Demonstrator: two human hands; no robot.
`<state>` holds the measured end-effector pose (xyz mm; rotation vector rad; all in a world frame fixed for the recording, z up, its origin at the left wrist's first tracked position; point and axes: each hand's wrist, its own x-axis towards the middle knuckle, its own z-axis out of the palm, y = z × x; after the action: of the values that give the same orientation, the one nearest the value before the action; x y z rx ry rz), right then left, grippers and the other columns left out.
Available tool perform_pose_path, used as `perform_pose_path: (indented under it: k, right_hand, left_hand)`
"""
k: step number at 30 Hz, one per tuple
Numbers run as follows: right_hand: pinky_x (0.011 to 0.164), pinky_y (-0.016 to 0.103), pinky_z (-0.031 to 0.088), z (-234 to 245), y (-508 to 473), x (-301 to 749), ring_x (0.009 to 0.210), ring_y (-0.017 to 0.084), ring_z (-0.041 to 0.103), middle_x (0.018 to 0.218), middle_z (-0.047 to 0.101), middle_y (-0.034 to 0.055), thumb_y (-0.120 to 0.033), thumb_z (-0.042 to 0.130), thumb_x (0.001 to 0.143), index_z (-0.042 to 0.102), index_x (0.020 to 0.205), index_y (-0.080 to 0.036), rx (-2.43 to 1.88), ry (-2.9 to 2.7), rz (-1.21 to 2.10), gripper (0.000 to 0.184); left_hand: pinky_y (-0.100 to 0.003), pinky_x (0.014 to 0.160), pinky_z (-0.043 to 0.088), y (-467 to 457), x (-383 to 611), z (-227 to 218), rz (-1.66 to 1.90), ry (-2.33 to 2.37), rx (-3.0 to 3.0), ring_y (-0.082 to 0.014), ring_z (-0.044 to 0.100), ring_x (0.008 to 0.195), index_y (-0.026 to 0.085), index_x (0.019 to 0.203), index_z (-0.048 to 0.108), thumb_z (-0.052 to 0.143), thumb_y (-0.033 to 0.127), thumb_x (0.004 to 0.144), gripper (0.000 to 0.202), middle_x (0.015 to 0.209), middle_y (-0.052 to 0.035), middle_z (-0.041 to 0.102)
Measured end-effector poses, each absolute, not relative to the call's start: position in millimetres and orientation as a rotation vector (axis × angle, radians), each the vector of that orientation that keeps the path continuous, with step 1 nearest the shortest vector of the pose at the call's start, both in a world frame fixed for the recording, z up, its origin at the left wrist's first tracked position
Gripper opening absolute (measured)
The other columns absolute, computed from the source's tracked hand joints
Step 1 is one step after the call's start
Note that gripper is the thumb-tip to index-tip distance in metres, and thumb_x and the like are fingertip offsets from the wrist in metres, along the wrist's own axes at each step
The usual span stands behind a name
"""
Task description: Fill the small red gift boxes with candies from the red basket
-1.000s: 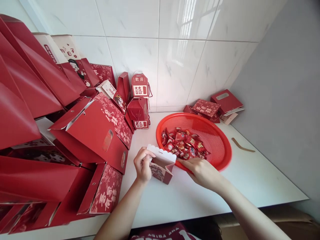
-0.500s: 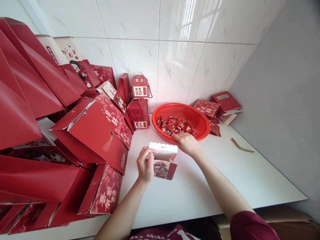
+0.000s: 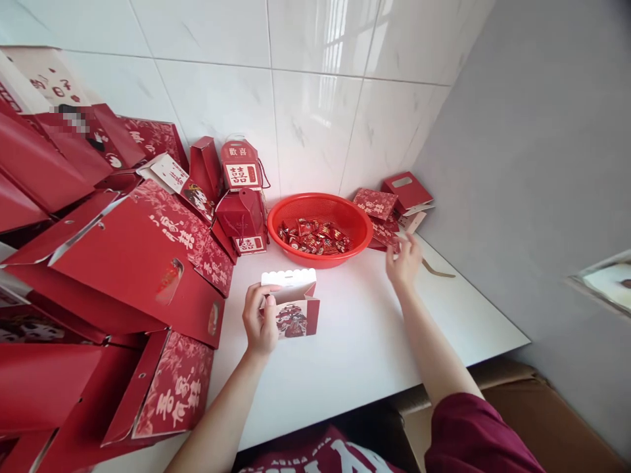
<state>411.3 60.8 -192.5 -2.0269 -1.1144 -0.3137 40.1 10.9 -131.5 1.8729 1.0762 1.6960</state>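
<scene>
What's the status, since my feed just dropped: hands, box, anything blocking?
Left hand grips small open box. Right hand empty, fingers spread, near flat boxes beside candy basket. Box mouth unobstructed.

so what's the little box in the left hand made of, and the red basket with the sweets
The little box looks like thin printed card: creased folded flaps, a white scalloped edge and a fairly matt red outside. The red basket looks like moulded plastic: a fine mesh wall, a smooth thick rim and a slight sheen.
</scene>
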Motion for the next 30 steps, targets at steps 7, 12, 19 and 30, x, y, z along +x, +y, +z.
perform_pose_path:
  k: [7,12,19,30]
  right_hand:
    - [0.100,0.059,0.032,-239.4,24.7,510.5,0.121,0.038,0.045,0.120,0.057,0.0272,-0.023,0.050,0.081,0.063,0.106,-0.006,-2.217,-0.768,-0.096,0.033]
    - [0.092,0.041,0.044,-243.0,22.2,513.2,0.098,0.022,0.058,0.105,0.064,0.0115,-0.028,0.055,0.085,0.066,0.096,-0.012,-2.067,-0.811,-0.028,0.022]
    - [0.084,0.038,0.049,-244.8,-5.6,494.6,0.093,0.021,0.059,0.116,0.053,0.0176,-0.040,0.048,0.085,0.066,0.098,-0.011,-1.895,-0.658,-0.125,0.037]
    - [0.071,0.052,0.048,-176.1,-187.6,490.0,0.068,0.031,0.064,0.071,0.067,0.0067,-0.059,0.063,0.066,0.059,0.073,-0.031,-2.174,-0.707,-0.096,0.029]
  left_hand:
    - [-0.032,0.082,0.045,13.4,40.2,-133.3,1.685,1.115,1.902,-0.0205,0.057,0.093,0.018,0.095,0.063,0.040,0.030,0.095,0.026,0.095,-0.0067,0.060]
    - [-0.032,0.082,0.045,15.2,39.9,-133.0,1.684,1.117,1.898,-0.0199,0.057,0.091,0.018,0.094,0.063,0.041,0.030,0.095,0.025,0.094,-0.0062,0.060]
    - [-0.031,0.082,0.043,17.3,43.4,-131.8,1.702,1.076,1.908,-0.0196,0.056,0.091,0.017,0.092,0.063,0.042,0.029,0.095,0.024,0.093,-0.0062,0.059]
    - [-0.032,0.081,0.045,16.0,41.2,-133.3,1.634,1.071,1.911,-0.0202,0.058,0.091,0.019,0.094,0.062,0.040,0.033,0.096,0.026,0.094,-0.0060,0.060]
